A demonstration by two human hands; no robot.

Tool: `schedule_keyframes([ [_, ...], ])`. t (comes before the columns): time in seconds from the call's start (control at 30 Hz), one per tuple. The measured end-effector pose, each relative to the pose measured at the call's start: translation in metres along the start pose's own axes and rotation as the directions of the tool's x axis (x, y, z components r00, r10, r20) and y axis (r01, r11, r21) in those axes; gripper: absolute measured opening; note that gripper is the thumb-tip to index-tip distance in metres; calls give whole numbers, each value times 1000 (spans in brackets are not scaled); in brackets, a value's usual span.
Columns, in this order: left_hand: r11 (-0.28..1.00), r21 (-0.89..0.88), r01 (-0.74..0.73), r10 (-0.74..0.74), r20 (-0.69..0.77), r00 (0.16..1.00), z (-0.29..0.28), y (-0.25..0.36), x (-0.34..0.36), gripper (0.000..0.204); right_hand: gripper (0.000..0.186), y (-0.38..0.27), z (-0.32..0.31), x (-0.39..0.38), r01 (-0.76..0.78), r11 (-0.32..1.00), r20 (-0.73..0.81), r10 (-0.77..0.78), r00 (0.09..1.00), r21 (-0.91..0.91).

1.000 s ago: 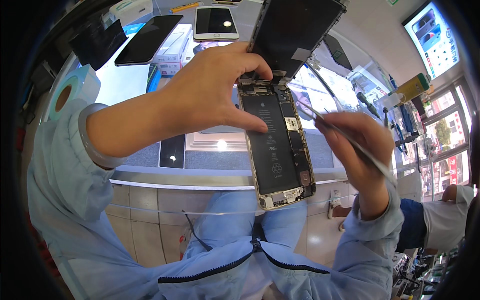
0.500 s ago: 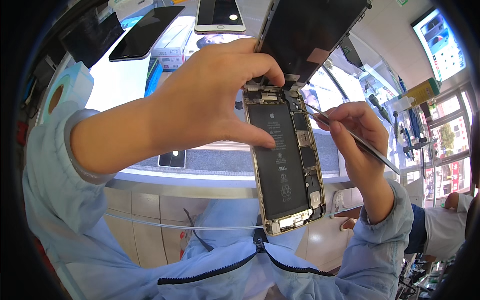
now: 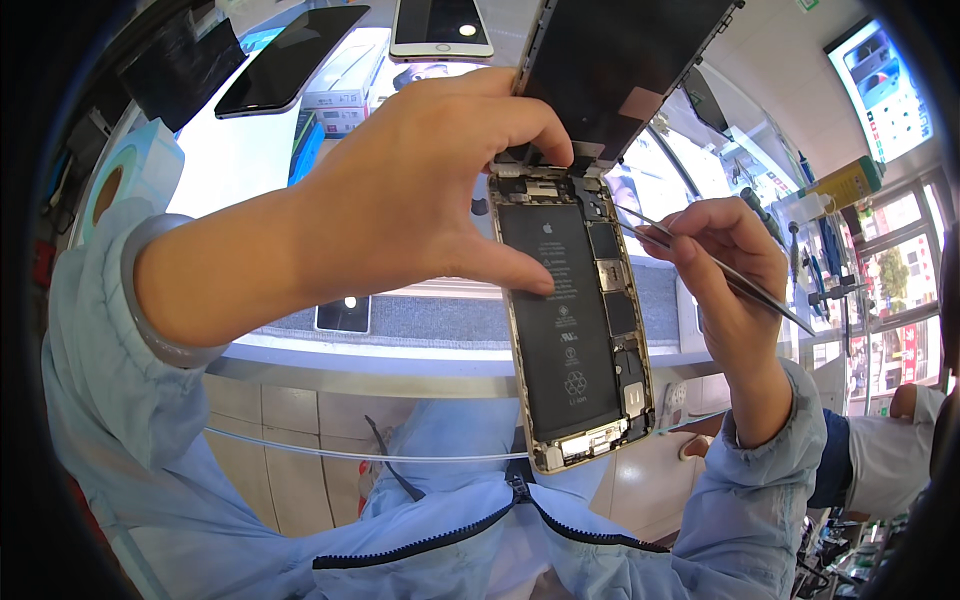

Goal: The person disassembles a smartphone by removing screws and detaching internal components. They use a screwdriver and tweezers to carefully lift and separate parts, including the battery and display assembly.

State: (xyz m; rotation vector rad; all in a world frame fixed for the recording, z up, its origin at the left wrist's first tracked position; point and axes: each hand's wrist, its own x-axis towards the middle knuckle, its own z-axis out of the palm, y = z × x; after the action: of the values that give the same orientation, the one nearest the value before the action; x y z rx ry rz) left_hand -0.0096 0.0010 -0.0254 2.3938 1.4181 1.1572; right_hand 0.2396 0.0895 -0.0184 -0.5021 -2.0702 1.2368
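An opened smartphone [image 3: 571, 325] is held up in front of the table edge, its black battery [image 3: 560, 365] and circuit boards bare. Its screen assembly [image 3: 620, 70] is folded up at the phone's top end. My left hand [image 3: 450, 170] grips the phone: the thumb presses on the battery, the index finger bends at the base of the screen, and the other fingers are hidden behind. Between thumb and fingers of my right hand [image 3: 725, 260] is a pair of metal tweezers [image 3: 745, 285]. The tweezers' tips are near the upper right edge of the phone body; contact cannot be made out.
A black phone [image 3: 292, 60] and a white-framed phone [image 3: 441, 30] lie at the back, near small boxes [image 3: 345, 85]. A tape roll [image 3: 120, 180] stands at left. A grey mat [image 3: 430, 322] lies along the table. Screwdrivers stand at right; a person [image 3: 880, 450] is behind.
My right hand and the tweezers have shifted slightly right, drawing the tips a little away from the phone's inside. The left hand's grip on the phone is nearly unchanged.
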Motion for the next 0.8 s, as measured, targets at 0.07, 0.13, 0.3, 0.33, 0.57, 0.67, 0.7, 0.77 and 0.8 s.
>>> schedule_keyframes([
  [0.07, 1000, -1, -3, 3, 0, 1000, -1, 0, 0, 57, 11, 0, 1, 0, 4, 1000, -2, -4, 1000, -7],
  [0.13, 1000, -2, -5, 5, 4, 1000, -1, 0, 0, 57, 11, 0, 1, 0, 2, 1000, 3, -2, 1000, -27],
  [0.3, 1000, -12, 7, -7, 7, 1000, 1, -1, 0, 58, 11, 0, 7, -4, 37, 996, -30, -40, 999, -81],
  [0.33, 1000, -10, 7, -7, 10, 1000, 0, 0, 1, 58, 11, 1, 6, -5, 95, 980, -1, -97, 995, -175],
  [0.57, 1000, -1, 23, -23, 29, 999, -2, 0, 2, 57, 19, -9, 7, -2, 421, 717, 213, -367, 906, -555],
  [0.67, 999, 8, 39, -40, 40, 998, -2, 1, 2, 57, 23, -10, 9, -3, 478, 616, 257, -416, 872, -626],
  [0.7, 999, 3, 35, -35, 38, 999, -2, 1, 2, 57, 23, -10, 9, -3, 483, 602, 243, -437, 866, -636],
  [0.77, 1000, -6, 28, -28, 34, 999, -2, 1, 2, 57, 21, -11, 8, -2, 491, 573, 217, -480, 850, -656],
  [0.8, 999, -5, 38, -38, 40, 998, -2, 1, 2, 57, 20, -12, 5, -3, 524, 560, 274, -471, 839, -642],
])
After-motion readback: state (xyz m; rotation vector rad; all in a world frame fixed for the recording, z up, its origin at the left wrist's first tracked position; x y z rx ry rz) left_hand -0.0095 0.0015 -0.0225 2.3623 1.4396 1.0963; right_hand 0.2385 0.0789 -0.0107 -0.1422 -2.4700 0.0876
